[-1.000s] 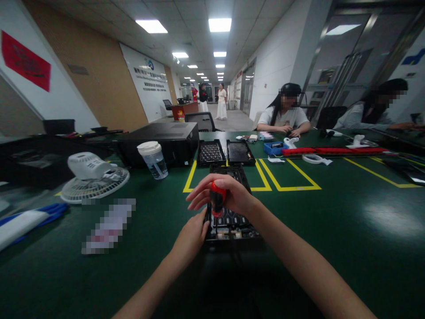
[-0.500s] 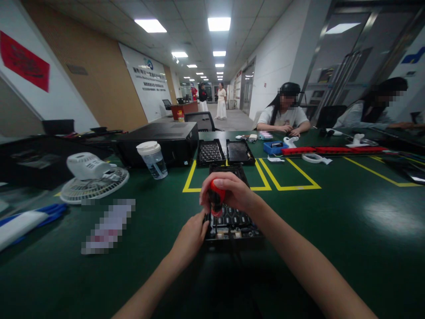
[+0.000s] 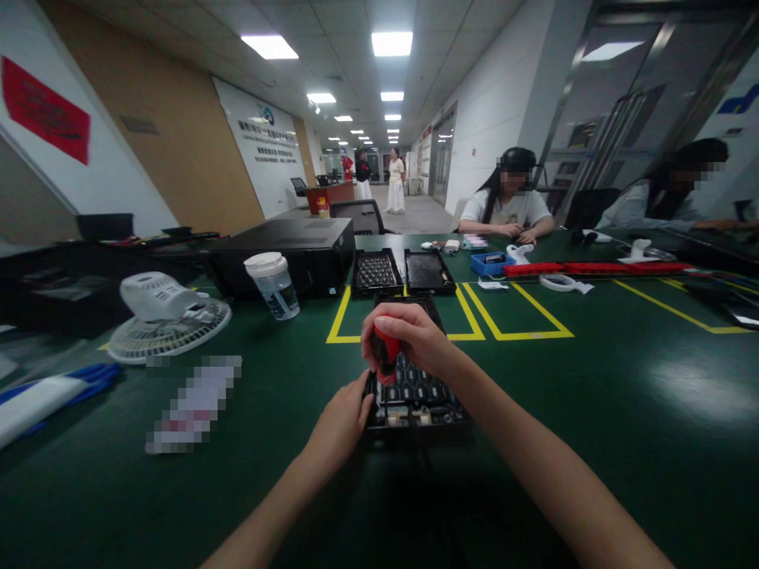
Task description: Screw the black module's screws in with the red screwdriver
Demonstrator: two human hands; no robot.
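Note:
My right hand (image 3: pixel 409 336) is wrapped round the red-and-black handle of a screwdriver (image 3: pixel 386 352), held upright with its tip down on a black open device (image 3: pixel 418 395) full of dark parts on the green table. My left hand (image 3: pixel 342 423) grips the device's near left corner, fingers curled against its edge. The screwdriver's tip is hidden among the parts.
Beyond the device lie two black trays (image 3: pixel 377 273) inside yellow floor-tape lines (image 3: pixel 510 316). A plastic cup (image 3: pixel 273 284), a black box (image 3: pixel 285 249) and a small white fan (image 3: pixel 166 312) stand to the left. Two seated people work at the far side, near a blue bin (image 3: pixel 491 263).
My right hand's fingers, spread over the screwdriver handle a second ago, have closed round it. The left hand stays on the device's corner.

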